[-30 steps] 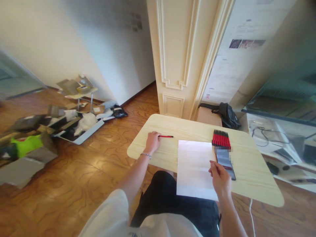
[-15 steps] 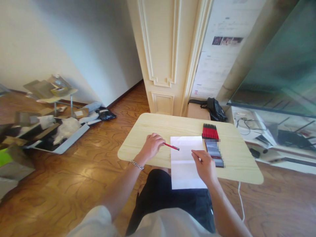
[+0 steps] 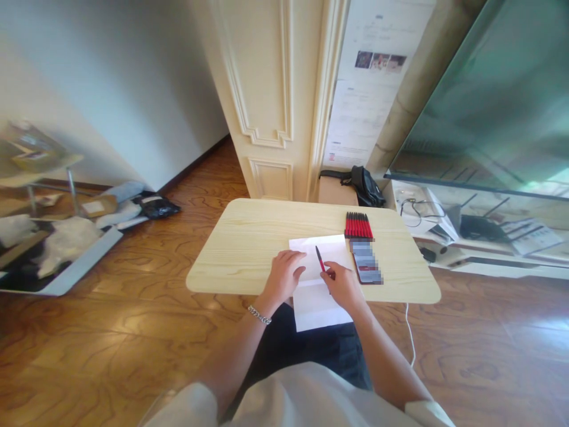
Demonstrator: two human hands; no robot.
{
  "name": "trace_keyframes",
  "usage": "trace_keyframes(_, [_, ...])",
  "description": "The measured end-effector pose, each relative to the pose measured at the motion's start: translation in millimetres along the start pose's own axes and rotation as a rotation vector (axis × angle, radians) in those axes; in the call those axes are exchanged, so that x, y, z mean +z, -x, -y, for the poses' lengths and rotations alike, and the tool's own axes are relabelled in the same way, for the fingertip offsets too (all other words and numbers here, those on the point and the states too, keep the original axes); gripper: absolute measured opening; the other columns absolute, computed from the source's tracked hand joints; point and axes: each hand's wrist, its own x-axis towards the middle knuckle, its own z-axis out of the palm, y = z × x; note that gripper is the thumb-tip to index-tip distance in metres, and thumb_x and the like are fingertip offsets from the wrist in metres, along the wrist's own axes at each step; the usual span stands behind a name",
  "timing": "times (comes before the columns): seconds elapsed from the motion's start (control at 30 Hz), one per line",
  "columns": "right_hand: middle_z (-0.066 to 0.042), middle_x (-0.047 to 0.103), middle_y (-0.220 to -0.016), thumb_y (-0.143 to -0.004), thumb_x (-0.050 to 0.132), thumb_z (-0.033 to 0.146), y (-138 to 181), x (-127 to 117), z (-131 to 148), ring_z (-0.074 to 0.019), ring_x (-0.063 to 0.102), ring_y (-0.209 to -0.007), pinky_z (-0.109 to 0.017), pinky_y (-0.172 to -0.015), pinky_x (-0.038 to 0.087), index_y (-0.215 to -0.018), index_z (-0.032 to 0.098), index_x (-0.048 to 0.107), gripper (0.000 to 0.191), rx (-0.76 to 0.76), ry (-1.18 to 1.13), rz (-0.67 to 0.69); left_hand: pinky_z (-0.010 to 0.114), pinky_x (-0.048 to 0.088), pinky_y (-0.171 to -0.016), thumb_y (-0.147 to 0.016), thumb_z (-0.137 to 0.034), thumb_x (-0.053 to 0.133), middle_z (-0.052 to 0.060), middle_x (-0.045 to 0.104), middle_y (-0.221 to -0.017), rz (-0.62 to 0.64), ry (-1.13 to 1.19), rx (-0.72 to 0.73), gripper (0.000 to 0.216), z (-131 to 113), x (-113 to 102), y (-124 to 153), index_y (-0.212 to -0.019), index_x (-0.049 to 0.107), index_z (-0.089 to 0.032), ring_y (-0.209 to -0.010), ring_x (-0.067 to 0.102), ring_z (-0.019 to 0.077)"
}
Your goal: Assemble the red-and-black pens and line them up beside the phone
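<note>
A red pen with a black end (image 3: 320,260) is held in the fingers of my right hand (image 3: 343,286), its black end pointing away from me. Beneath it lies a creased sheet of white paper (image 3: 311,308), which hangs over the near edge of the light wooden table (image 3: 249,237). My left hand (image 3: 285,274) rests at the paper's left side, thumb and fingers apart, holding nothing. To the right of the paper is a phone (image 3: 367,261) with a blurred-out screen. A row of several red and black pens (image 3: 358,225) lies just beyond the phone.
A black bag (image 3: 365,187) sits on a box behind the table. To the right, a white cabinet (image 3: 471,237) carries cables and papers under a large dark screen (image 3: 493,118). Packages (image 3: 106,204) clutter the floor at left. A white cable (image 3: 409,335) hangs below the table.
The red pen has passed from my left hand to my right hand and now points away from me. My left hand has opened and come closer to the right. The view has swung rightward.
</note>
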Motion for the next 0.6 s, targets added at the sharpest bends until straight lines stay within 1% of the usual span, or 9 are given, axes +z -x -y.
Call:
trace_keyframes(0.07, [-0.005, 0.071, -0.092, -0.086, 0.052, 0.027, -6, 7, 0, -0.0177, 0.064, -0.084, -0.026, -0.075, 0.043, -0.116, 0.021, 0.061, 0.032, 0.002, 0.084, -0.029, 0.042, 0.037, -0.095, -0.087, -0.025, 0.056, 0.007, 0.064, -0.112, -0.001, -0.041, -0.071, 0.026, 1, 11, 12, -0.113, 0.061, -0.022, -0.108, 0.052, 0.025])
trace_keyframes(0.1, [-0.006, 0.07, -0.093, -0.087, 0.052, 0.027, -8, 12, 0, -0.0183, 0.064, -0.087, -0.026, -0.077, 0.043, -0.117, 0.021, 0.06, 0.032, 0.002, 0.118, -0.031, 0.043, 0.036, -0.097, -0.087, -0.026, 0.056, 0.007, 0.064, -0.114, 0.012, -0.062, -0.087, 0.027, 0, 16, 18, -0.114, 0.061, -0.022, -0.11, 0.052, 0.0256])
trace_keyframes(0.23, [-0.009, 0.068, -0.099, -0.089, 0.051, 0.027, -10, 30, -1, -0.019, 0.063, -0.09, -0.026, -0.08, 0.042, -0.118, 0.02, 0.059, 0.031, -0.001, 0.2, -0.012, 0.046, 0.032, -0.1, -0.085, -0.029, 0.059, 0.007, 0.059, -0.126, 0.087, -0.134, -0.096, 0.033, -2, 28, 34, -0.117, 0.059, -0.025, -0.12, 0.046, 0.0279])
trace_keyframes(0.33, [-0.01, 0.066, -0.1, -0.089, 0.051, 0.027, -9, 36, -2, -0.0198, 0.063, -0.09, -0.027, -0.08, 0.041, -0.12, 0.02, 0.057, 0.033, 0.01, 0.256, 0.004, 0.048, 0.031, -0.1, -0.084, -0.03, 0.06, 0.007, 0.057, -0.129, 0.112, -0.162, -0.105, 0.034, 0, 28, 35, -0.118, 0.059, -0.026, -0.122, 0.045, 0.0286])
trace_keyframes(0.47, [-0.009, 0.065, -0.099, -0.09, 0.051, 0.029, -10, 37, -2, -0.0202, 0.062, -0.089, -0.027, -0.077, 0.041, -0.119, 0.022, 0.058, 0.031, 0.005, 0.295, 0.029, 0.048, 0.03, -0.1, -0.084, -0.03, 0.061, 0.006, 0.057, -0.13, 0.123, -0.165, -0.088, 0.035, 6, 27, 32, -0.119, 0.059, -0.027, -0.123, 0.045, 0.0285])
trace_keyframes(0.6, [-0.008, 0.065, -0.096, -0.09, 0.052, 0.034, -11, 36, -4, -0.0198, 0.062, -0.085, -0.026, -0.074, 0.04, -0.118, 0.022, 0.058, 0.032, -0.02, 0.285, 0.005, 0.048, 0.03, -0.1, -0.083, -0.028, 0.062, 0.007, 0.056, -0.131, 0.134, -0.164, -0.09, 0.035, 10, 26, 32, -0.118, 0.06, -0.027, -0.124, 0.044, 0.0286])
